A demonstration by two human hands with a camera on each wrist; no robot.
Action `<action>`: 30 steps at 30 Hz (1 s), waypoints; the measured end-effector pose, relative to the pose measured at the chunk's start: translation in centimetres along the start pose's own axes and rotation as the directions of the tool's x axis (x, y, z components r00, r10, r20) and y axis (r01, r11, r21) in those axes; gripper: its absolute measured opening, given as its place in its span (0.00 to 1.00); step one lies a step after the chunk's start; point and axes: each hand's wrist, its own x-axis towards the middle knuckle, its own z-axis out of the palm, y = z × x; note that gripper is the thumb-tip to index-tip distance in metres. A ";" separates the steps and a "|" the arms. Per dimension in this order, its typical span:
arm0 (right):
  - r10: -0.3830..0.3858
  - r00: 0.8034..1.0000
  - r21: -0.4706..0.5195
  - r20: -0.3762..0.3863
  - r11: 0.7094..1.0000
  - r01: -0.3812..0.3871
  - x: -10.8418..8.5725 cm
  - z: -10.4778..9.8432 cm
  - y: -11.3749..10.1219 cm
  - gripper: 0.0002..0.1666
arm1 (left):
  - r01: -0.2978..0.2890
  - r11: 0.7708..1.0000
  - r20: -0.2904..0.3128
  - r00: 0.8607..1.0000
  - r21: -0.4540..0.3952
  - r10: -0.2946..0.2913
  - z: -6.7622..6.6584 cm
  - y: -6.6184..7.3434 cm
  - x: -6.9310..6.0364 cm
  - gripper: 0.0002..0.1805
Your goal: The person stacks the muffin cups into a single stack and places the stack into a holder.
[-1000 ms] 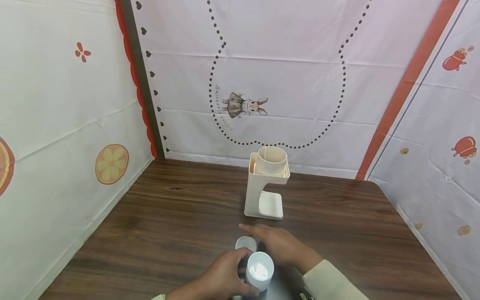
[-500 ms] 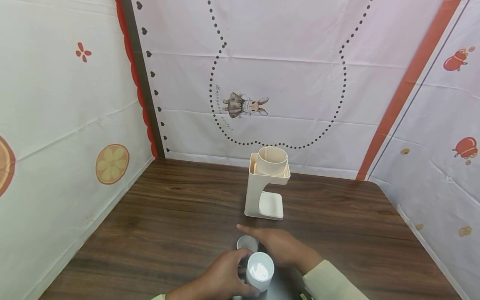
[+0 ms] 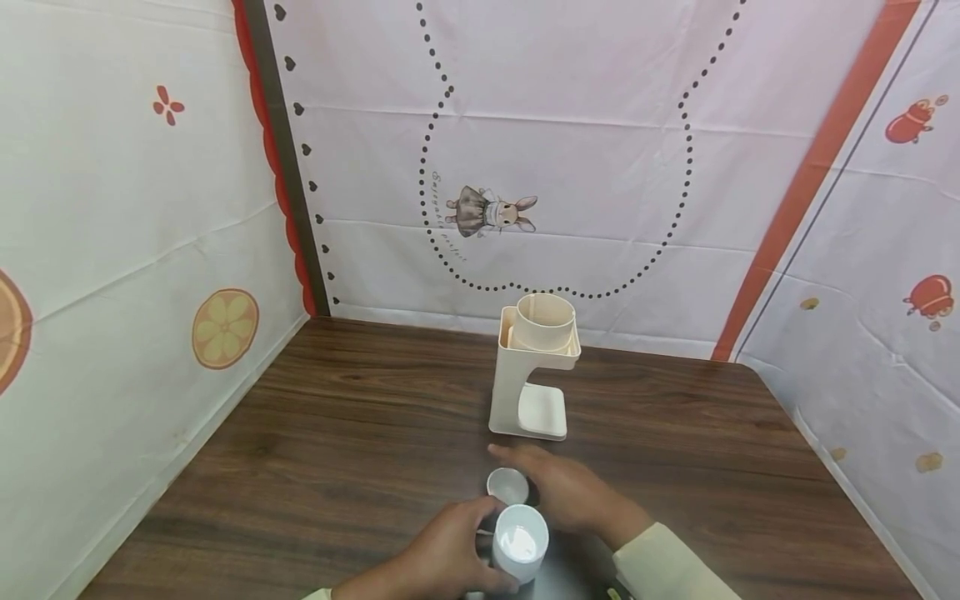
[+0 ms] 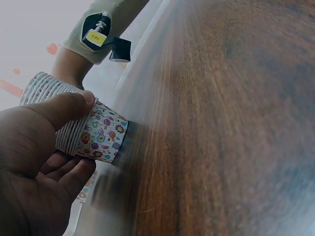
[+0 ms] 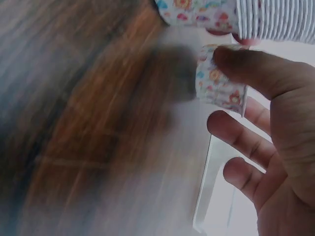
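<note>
My left hand grips a stack of nested paper cups, whose white inside faces up in the head view. The left wrist view shows the stack's floral print, with the thumb across its side and fingers beneath. Just beyond, a single paper cup stands beside my right hand. In the right wrist view the thumb lies on this flowered cup, with a finger behind it, so the hand pinches it; two other fingers extend away from it. Part of the grip is hidden in the head view.
A cream cup-holder-like stand with a round tube on top stands beyond the hands on the dark wooden table. Printed cloth walls enclose the back and both sides. A black device sits on the right sleeve.
The single cup and my right hand have shifted to the right, the cup coming away slightly from the left fingers' side. My left hand and the stack have stayed nearly still.
</note>
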 end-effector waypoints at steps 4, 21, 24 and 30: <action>0.029 0.998 -0.045 -0.061 0.998 -0.032 -0.6 -0.1 0.8 0.50 | 0.015 0.999 0.007 1.000 -0.030 -0.015 0.1 0.1 0.0 0.35; 0.131 0.977 -0.043 -0.169 0.989 -0.141 -2.8 -2.3 2.2 0.53 | 0.038 0.999 -0.001 0.999 -0.027 -0.038 0.0 0.3 -0.1 0.33; 0.129 0.976 -0.033 -0.176 0.990 -0.136 -2.9 -2.7 2.2 0.54 | 0.040 0.999 0.003 0.999 -0.029 -0.040 0.0 0.3 -0.1 0.33; 0.135 0.974 -0.044 -0.180 0.988 -0.145 -3.2 -3.8 1.9 0.55 | 0.049 0.998 0.010 0.999 -0.031 -0.048 0.0 0.3 0.0 0.33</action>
